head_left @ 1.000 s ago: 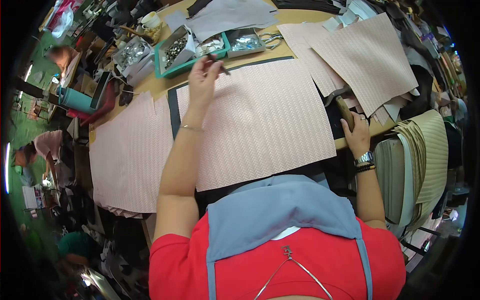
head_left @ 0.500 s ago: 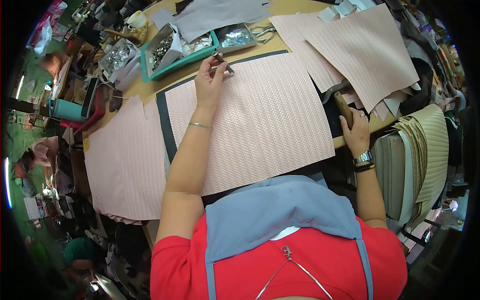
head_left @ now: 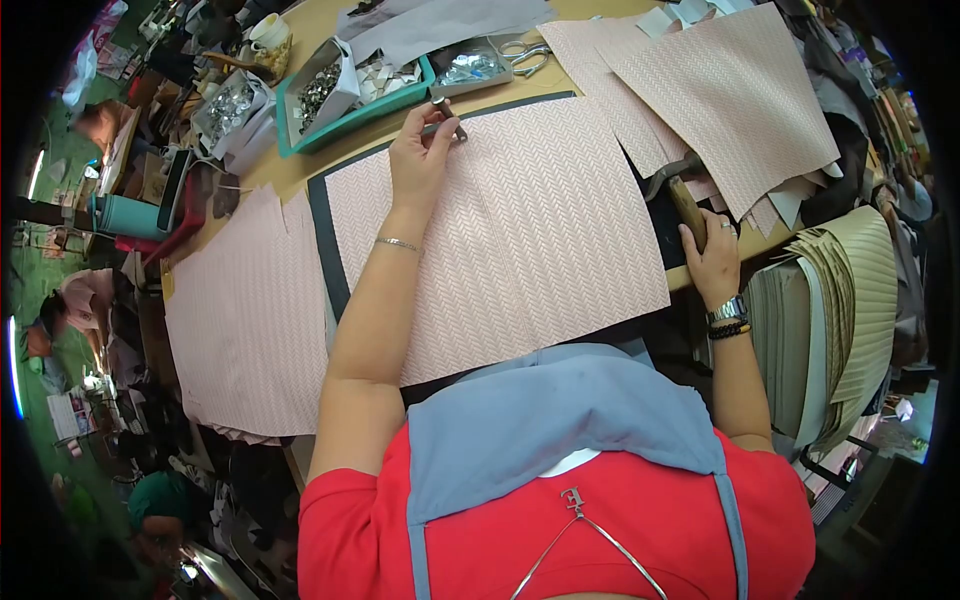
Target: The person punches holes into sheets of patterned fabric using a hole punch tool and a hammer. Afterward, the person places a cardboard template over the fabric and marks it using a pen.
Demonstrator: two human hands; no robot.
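Note:
A pale pink sheet with a woven herringbone texture lies on a dark mat before me. My left hand is closed around a short dark metal punch, held over the sheet near its far edge. At the sheet's right side, my right hand grips a hammer by its wooden handle. The metal hammer head lies farther from me, over the dark mat.
More pink sheets lie at left and far right. Along the back stand a teal tray of small metal parts, a box of clear packets and scissors. Folded quilted material is at right. People sit at left.
The punch in my left hand is slightly more upright. The hammer head has risen and turned a little at the right edge of the sheet.

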